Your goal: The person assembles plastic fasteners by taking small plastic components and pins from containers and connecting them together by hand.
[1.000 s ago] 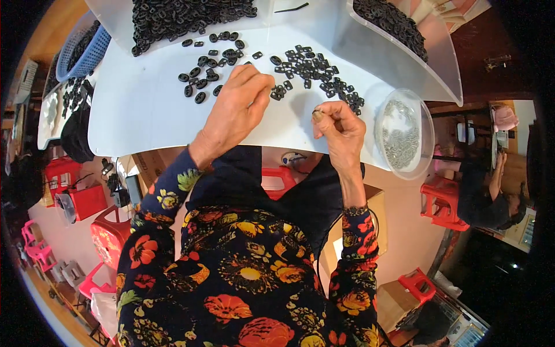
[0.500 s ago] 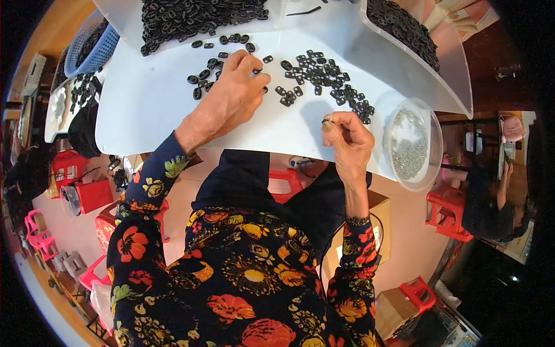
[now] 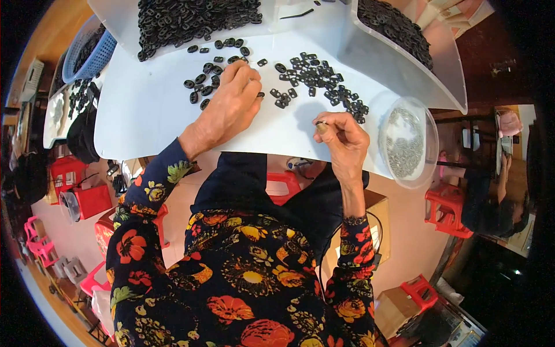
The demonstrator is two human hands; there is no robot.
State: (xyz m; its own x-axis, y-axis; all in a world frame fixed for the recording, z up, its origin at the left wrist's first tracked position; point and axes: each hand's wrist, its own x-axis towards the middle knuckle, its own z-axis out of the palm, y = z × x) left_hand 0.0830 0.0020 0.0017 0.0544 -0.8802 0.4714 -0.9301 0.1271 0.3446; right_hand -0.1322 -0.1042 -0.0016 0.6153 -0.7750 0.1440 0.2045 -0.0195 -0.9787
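Near the table's middle, my left hand (image 3: 231,101) curls its fingers down over the white top, beside scattered black oval two-hole pieces (image 3: 200,78). A bit of black shows past its fingers; whether they grip it is hidden. To the right, at the table's front edge, my right hand (image 3: 345,139) is raised with thumb and forefinger pinched together. Something small and dark shows at those fingertips, too small to name. Beyond it lies a loose pile of small black rectangular two-hole pieces (image 3: 312,74).
A round clear tub (image 3: 429,147) of small silvery pins stands at the table's right edge. Large translucent bins of black pieces, one at the back (image 3: 272,27) and one at right (image 3: 448,87), border the table. A blue basket (image 3: 95,55) sits at far left; red stools (image 3: 448,211) stand below.
My left hand has shifted slightly toward me, uncovering more of the oval pieces. My right hand stays pinched, its wrist turned a little. The whole view has drifted slightly.
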